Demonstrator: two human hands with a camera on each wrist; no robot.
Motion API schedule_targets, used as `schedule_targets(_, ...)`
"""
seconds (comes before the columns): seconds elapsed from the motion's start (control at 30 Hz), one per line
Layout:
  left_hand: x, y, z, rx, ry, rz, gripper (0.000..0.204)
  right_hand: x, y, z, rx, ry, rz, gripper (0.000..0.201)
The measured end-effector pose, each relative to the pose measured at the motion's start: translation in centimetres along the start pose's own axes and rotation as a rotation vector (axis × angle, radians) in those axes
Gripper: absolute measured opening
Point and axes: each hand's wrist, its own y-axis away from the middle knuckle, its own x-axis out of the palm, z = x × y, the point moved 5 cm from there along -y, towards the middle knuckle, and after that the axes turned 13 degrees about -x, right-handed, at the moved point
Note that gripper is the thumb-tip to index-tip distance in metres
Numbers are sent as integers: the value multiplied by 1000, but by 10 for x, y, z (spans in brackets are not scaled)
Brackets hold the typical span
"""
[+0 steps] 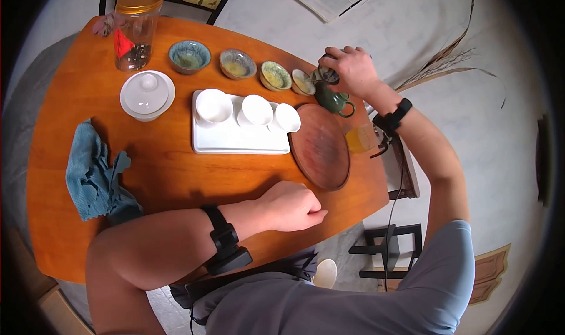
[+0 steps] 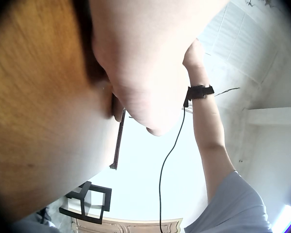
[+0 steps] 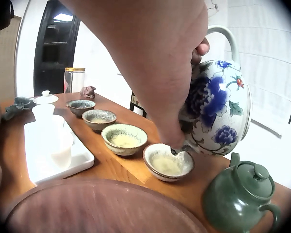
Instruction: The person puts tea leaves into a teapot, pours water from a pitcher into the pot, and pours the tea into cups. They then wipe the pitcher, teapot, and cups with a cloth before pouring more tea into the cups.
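Note:
My right hand [image 1: 352,70] grips a white pot [image 3: 216,107] painted with blue flowers, at the far right of the table. The pot hangs over the table beside the nearest of several glazed cups [image 3: 166,165]; the wrist hides part of it and its exact grip. Pale yellow liquid lies in that cup and in the speckled green cup [image 3: 124,139]. A lidded green teapot [image 3: 240,194] stands close by. My left hand [image 1: 291,206] is at the near table edge, fingers curled with nothing visible in them, nearest to a round brown wooden tray [image 1: 321,146].
Three white vessels stand on a white tray [image 1: 241,145]. Further left are a white lidded bowl [image 1: 147,93], a gold-lidded jar [image 1: 136,35] and a blue cloth [image 1: 94,176]. An amber-filled glass vessel [image 1: 360,139] stands right of the wooden tray; a black cable [image 2: 161,179] hangs beyond the table.

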Motion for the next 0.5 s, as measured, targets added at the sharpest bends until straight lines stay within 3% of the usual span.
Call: schedule_targets(0.5,1,0,1,31,32,-26,43,-12,5,-8,3,-24,-48,57)
